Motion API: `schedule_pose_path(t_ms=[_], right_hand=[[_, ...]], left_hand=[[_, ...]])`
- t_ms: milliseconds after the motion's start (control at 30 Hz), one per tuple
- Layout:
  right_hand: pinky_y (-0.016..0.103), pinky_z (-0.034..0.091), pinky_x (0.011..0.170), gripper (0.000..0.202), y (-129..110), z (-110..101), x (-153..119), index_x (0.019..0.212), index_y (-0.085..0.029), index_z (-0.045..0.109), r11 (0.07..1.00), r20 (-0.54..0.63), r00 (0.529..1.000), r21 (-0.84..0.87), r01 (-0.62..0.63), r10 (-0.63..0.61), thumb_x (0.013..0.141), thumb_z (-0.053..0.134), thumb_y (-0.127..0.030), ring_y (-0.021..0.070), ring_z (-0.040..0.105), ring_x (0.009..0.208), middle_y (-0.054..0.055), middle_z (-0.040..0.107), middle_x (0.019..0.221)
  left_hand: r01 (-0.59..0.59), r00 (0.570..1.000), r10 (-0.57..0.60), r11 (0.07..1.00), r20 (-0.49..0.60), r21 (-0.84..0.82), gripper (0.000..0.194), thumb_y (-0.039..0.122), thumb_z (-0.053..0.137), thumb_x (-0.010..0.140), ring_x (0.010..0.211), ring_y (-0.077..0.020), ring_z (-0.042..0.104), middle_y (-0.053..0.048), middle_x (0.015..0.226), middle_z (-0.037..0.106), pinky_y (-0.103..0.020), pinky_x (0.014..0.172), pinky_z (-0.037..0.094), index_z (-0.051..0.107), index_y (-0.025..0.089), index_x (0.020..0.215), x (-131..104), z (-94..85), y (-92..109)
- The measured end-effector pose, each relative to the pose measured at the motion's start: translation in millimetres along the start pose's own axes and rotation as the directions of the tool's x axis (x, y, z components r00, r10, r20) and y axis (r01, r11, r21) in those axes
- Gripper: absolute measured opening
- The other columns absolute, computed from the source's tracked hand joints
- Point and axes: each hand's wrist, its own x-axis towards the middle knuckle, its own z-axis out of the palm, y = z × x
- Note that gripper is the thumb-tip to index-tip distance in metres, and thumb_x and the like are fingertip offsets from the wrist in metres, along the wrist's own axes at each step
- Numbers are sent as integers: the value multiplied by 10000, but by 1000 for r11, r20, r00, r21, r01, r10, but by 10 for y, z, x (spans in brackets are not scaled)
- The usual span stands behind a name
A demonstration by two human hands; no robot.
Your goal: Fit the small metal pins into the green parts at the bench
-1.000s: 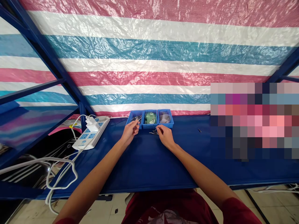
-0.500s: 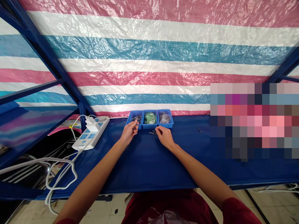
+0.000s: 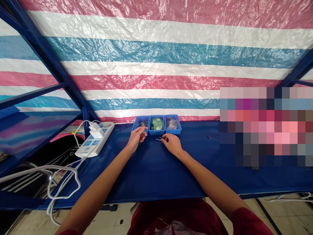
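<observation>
Right hand (image 3: 171, 143): fingertips have dropped slightly since the earlier frame, to the small metal pieces (image 3: 158, 139) on the desk (image 3: 156, 173) just in front of the middle bin (image 3: 156, 132); fingers bunched, pinch unclear.
Left hand (image 3: 136, 138): left of the middle bin, at the near edge of the left bin (image 3: 143, 118); thumb and forefinger close together, cannot tell what they pinch.
Room: desk spreads from the middle bin to its near edge, between the forearms.
Outer things: power strip (image 3: 84, 152) well left of the middle bin; lone metal piece (image 3: 208, 137) well right.
</observation>
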Motion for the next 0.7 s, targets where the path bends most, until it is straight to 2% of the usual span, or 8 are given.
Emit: schedule_pose_path(t_ms=[133,233,433,600,700], right_hand=[[261,393,628,136,-5,5,-7,923,-208,663,993,82,996,-117,-9,19,828,650,-304,179,600,764,39,641,833],[257,387,624,82,1,6,-6,888,-215,655,989,127,992,-145,-1,20,835,644,-277,176,599,779,34,631,850],[263,385,621,80,7,10,-5,864,-217,645,984,149,989,-175,35,-9,882,567,-223,176,603,801,40,639,885],[275,396,635,99,-13,3,-11,908,-205,632,979,161,987,-200,47,-14,903,534,-211,188,613,830,55,645,954],[281,399,638,116,-22,-4,-10,928,-198,622,979,169,986,-200,44,-10,919,507,-204,191,615,836,63,641,981]], left_hand=[[-109,994,106,982,27,153,340,464,682,720,392,-69,432,-5,578,562,-180,350,240,670,137,812,-6,24,-41],[-209,977,184,933,113,293,286,435,639,757,405,-87,452,-4,564,573,-199,387,307,680,153,779,-26,48,-68],[-370,925,255,771,281,518,230,390,578,810,428,-115,478,11,548,603,-221,487,375,687,190,775,-108,96,-93],[-474,881,305,583,362,660,205,347,560,823,517,-151,528,-1,578,634,-233,563,368,697,201,780,-108,95,-135],[-503,864,324,515,386,694,182,326,562,818,540,-159,531,-6,599,639,-237,570,351,700,211,788,-91,86,-159]])
